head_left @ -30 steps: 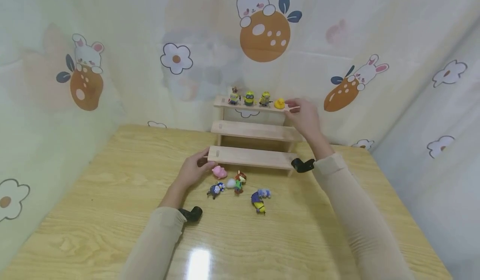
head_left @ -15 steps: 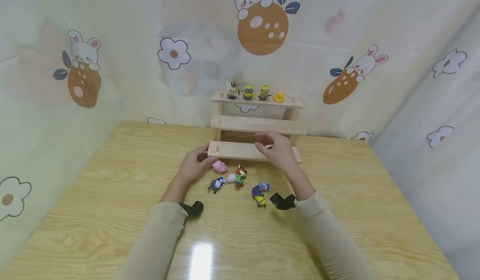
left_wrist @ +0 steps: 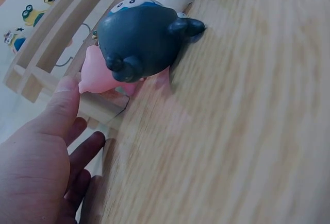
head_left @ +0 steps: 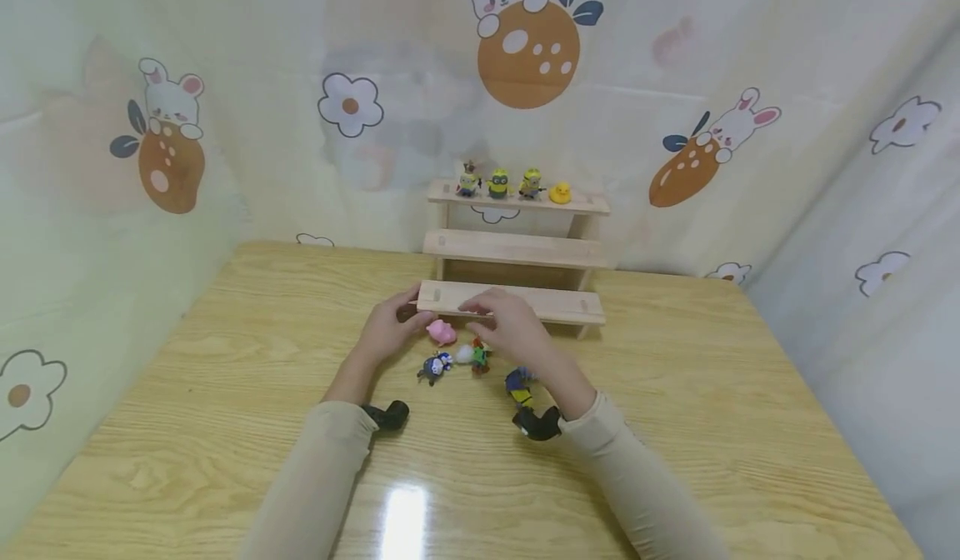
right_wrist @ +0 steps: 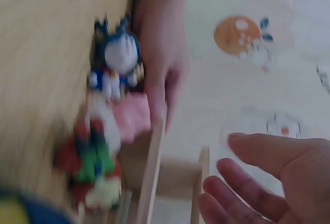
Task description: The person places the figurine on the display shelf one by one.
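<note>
A three-step wooden stand (head_left: 517, 247) stands at the back of the table. My left hand (head_left: 384, 331) rests at the left end of its lowest step, thumb extended along the corner in the left wrist view. Nearest that thumb is a pink pig figure (head_left: 441, 332). My right hand (head_left: 513, 331) hovers in front of the lowest step, fingers loosely bent, with nothing in it. Below it lie a fox figure in green (head_left: 480, 360) and a white round piece (head_left: 465, 355). A dark blue figure with a white face (head_left: 435, 367) lies nearer me.
Along the top step stand three minion figures (head_left: 498, 183) and a yellow duck (head_left: 560, 193). A blue-and-yellow figure (head_left: 517, 387) lies partly hidden behind the right wrist's black camera mount (head_left: 537, 423). A printed curtain (head_left: 420, 43) hangs behind the stand.
My right hand has left the duck on the top step and come down and left, to just above the fox figure and pig. My left hand stays at the lowest step's end.
</note>
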Action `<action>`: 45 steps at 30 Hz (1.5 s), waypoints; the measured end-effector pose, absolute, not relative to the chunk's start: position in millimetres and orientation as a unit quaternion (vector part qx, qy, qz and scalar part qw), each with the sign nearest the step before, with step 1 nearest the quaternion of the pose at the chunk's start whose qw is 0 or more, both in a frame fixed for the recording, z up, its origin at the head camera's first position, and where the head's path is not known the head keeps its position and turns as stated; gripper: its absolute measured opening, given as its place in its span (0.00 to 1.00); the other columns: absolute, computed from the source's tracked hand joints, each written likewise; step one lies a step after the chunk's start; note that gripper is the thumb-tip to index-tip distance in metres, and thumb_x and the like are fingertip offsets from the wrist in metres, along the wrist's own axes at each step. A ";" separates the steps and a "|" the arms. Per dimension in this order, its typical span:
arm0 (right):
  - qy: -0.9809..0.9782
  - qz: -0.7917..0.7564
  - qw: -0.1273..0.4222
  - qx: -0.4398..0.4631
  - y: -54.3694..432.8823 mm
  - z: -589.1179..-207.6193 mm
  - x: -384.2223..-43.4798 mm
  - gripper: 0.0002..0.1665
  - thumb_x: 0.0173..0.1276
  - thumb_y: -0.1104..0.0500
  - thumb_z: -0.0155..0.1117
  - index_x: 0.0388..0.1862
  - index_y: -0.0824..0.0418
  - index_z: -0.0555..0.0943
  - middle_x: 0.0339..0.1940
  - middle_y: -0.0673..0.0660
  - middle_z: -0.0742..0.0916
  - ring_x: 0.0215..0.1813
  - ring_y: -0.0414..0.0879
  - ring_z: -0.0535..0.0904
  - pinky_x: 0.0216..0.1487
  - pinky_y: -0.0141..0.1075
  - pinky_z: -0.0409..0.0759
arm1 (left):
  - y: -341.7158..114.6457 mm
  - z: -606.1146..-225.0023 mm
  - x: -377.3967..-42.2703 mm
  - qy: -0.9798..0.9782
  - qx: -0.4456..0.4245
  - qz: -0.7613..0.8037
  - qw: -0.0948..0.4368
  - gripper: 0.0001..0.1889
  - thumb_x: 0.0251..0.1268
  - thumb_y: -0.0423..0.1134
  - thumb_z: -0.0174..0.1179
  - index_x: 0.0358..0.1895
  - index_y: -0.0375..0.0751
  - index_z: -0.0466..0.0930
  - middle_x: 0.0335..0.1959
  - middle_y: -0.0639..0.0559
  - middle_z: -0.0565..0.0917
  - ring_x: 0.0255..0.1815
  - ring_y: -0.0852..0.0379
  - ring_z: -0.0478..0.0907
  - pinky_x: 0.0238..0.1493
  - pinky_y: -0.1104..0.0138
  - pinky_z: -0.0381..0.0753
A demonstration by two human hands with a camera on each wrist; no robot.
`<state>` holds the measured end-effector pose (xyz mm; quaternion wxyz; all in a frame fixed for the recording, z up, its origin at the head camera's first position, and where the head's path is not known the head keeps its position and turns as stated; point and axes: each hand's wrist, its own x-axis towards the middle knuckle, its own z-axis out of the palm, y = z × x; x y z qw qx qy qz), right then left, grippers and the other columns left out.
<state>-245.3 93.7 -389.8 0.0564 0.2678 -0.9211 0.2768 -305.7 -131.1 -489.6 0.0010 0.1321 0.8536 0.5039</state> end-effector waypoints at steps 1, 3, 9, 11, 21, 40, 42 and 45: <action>-0.923 0.254 0.049 0.283 86.7 -390.7 -244.0 0.16 0.63 0.59 0.67 0.50 0.59 0.83 0.46 0.55 0.84 0.46 0.49 0.80 0.46 0.38 0.82 | -131.9 -489.9 -306.1 0.853 0.133 0.505 0.000 0.35 0.63 0.50 0.61 0.72 0.50 0.60 0.62 0.44 0.76 0.59 0.49 0.76 0.66 0.56 0.70; -0.923 0.205 0.039 0.323 73.1 -395.4 -242.6 0.17 0.62 0.60 0.68 0.51 0.58 0.83 0.47 0.55 0.84 0.47 0.48 0.80 0.49 0.38 0.80 | -133.0 -490.4 -306.3 0.852 0.135 0.505 -0.003 0.35 0.63 0.51 0.60 0.72 0.50 0.60 0.62 0.43 0.76 0.59 0.48 0.76 0.66 0.56 0.71; -0.919 0.085 -0.032 0.383 45.4 -409.7 -235.0 0.22 0.61 0.64 0.68 0.55 0.55 0.81 0.54 0.54 0.81 0.57 0.47 0.76 0.59 0.36 0.76 | -130.6 -491.7 -303.7 0.841 0.139 0.523 0.009 0.35 0.62 0.52 0.60 0.72 0.51 0.60 0.62 0.44 0.76 0.58 0.49 0.78 0.61 0.57 0.75; -0.921 0.057 -0.042 0.383 41.6 -413.3 -231.6 0.23 0.61 0.65 0.67 0.56 0.52 0.80 0.55 0.54 0.80 0.59 0.46 0.75 0.60 0.35 0.76 | -129.2 -491.1 -302.4 0.835 0.140 0.532 0.013 0.35 0.63 0.51 0.60 0.72 0.51 0.60 0.62 0.44 0.76 0.58 0.49 0.78 0.61 0.58 0.76; -0.919 0.036 -0.006 0.393 36.8 -424.7 -227.0 0.15 0.63 0.67 0.63 0.45 0.52 0.86 0.46 0.52 0.83 0.52 0.45 0.78 0.59 0.34 0.76 | -128.5 -487.1 -301.4 0.834 0.135 0.535 0.009 0.35 0.63 0.50 0.60 0.73 0.55 0.59 0.64 0.48 0.75 0.60 0.51 0.76 0.63 0.57 0.74; -0.945 0.126 -0.008 0.303 48.5 -423.7 -232.1 0.16 0.65 0.56 0.65 0.50 0.56 0.74 0.43 0.52 0.82 0.37 0.41 0.76 0.37 0.31 0.79 | -130.8 -488.6 -305.3 0.844 0.138 0.519 0.014 0.36 0.62 0.53 0.60 0.73 0.54 0.58 0.64 0.46 0.74 0.60 0.49 0.76 0.64 0.56 0.73; -0.945 0.122 -0.003 0.303 49.1 -424.8 -232.5 0.17 0.66 0.56 0.64 0.52 0.56 0.75 0.45 0.53 0.83 0.37 0.41 0.77 0.38 0.33 0.80 | -130.5 -488.9 -305.3 0.844 0.137 0.518 0.014 0.36 0.63 0.53 0.60 0.73 0.54 0.59 0.65 0.47 0.74 0.61 0.49 0.76 0.64 0.56 0.72; -0.944 0.114 0.002 0.310 49.4 -426.0 -232.3 0.16 0.67 0.55 0.62 0.53 0.55 0.77 0.48 0.55 0.83 0.40 0.42 0.79 0.41 0.34 0.82 | -130.1 -489.1 -305.1 0.847 0.136 0.514 0.014 0.36 0.63 0.53 0.59 0.73 0.54 0.58 0.65 0.47 0.74 0.62 0.48 0.75 0.65 0.55 0.71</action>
